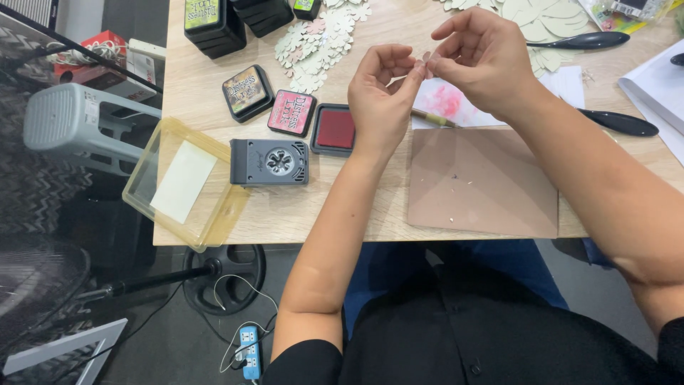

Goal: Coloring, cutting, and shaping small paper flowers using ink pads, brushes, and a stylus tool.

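Nearest us, on the front edge of the wooden counter [356,214], lies a brown cardboard sheet [481,182]. To its left sit a grey flower punch [270,162] and, overhanging the counter's corner, a clear yellowish plastic tray [184,184] with a pale card inside.

Above the cardboard we raise both hands. Our left hand [381,96] and right hand [484,57] meet fingertip to fingertip, each grip pinching a small pink paper petal [426,63] between thumb and forefinger, held in the air clear of the counter. Under the hands we see a pink-stained white sheet [456,103] and the tip of a brush [431,118].

Just left of our left wrist rests an open red ink pad [335,129], then a pink-labelled pad [291,113] and a tan-labelled pad [247,91]. Farther back lies a heap of pale paper flowers [317,43], with stacked black ink pads [214,25] beyond. To the right, two black-handled tools [620,122] lie well apart.
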